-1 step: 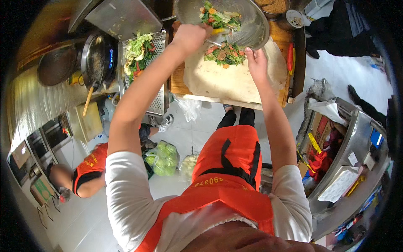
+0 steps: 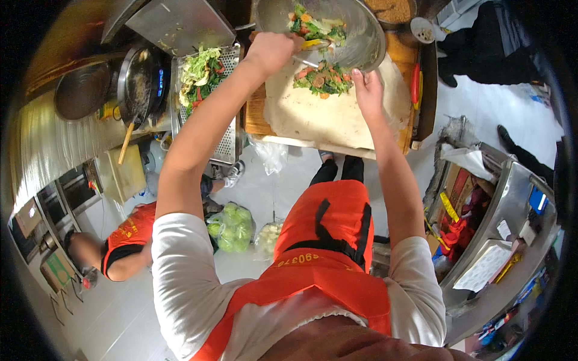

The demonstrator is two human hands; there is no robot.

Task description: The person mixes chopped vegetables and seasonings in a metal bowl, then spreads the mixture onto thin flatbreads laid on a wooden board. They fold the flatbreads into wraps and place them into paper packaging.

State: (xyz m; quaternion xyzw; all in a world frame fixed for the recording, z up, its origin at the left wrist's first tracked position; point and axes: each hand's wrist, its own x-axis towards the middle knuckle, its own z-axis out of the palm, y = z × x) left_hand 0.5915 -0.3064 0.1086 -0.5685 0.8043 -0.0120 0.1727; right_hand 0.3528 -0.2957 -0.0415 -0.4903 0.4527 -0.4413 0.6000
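My left hand is closed round a yellow-handled metal utensil that reaches into a large metal bowl. Inside the bowl lies a mix of chopped greens and orange pieces. With my right hand I grip the near right rim of the tilted bowl, thumb on the edge. Below the bowl, a heap of chopped vegetables rests on a wide, thin sheet of pale dough. The dough covers most of a wooden board. The utensil's working end is partly hard to make out.
Left of the board stands a perforated metal tray with chopped vegetables; beyond it is a wok. A person in a red apron is low at the left, near bagged green vegetables. A cluttered metal shelf stands right.
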